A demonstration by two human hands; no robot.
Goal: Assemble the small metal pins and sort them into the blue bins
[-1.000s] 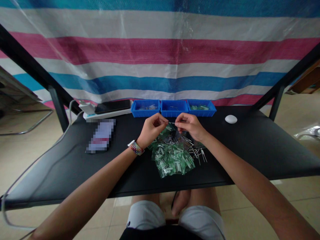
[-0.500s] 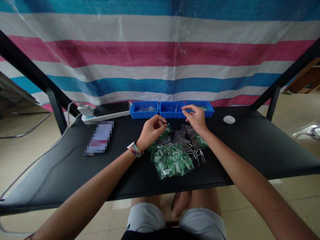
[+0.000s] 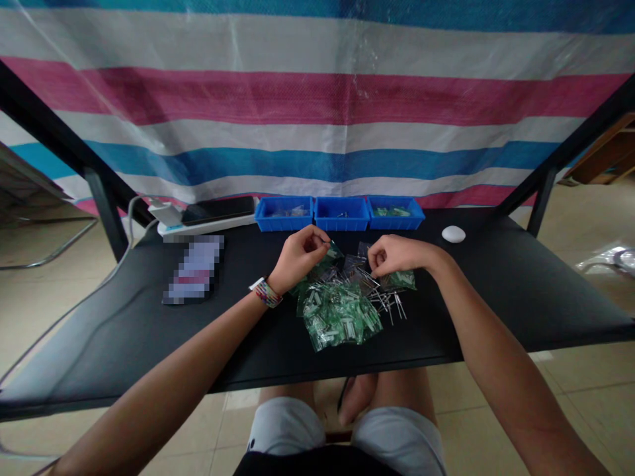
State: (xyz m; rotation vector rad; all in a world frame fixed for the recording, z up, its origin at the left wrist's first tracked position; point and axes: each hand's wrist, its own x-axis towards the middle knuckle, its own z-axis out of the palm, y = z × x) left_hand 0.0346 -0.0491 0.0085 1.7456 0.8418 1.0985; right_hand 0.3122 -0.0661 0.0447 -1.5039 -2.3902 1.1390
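My left hand, and right hand beside the metal pins, are curled; holding something or not, I cannot tell — blue trays contain only some pieces, many green packets are left on the table

A black table carries three bins along its back, beside a white strip. Packets and pins lie heaped nearer the front — a pixelated slab to the left, a white oval to the right.
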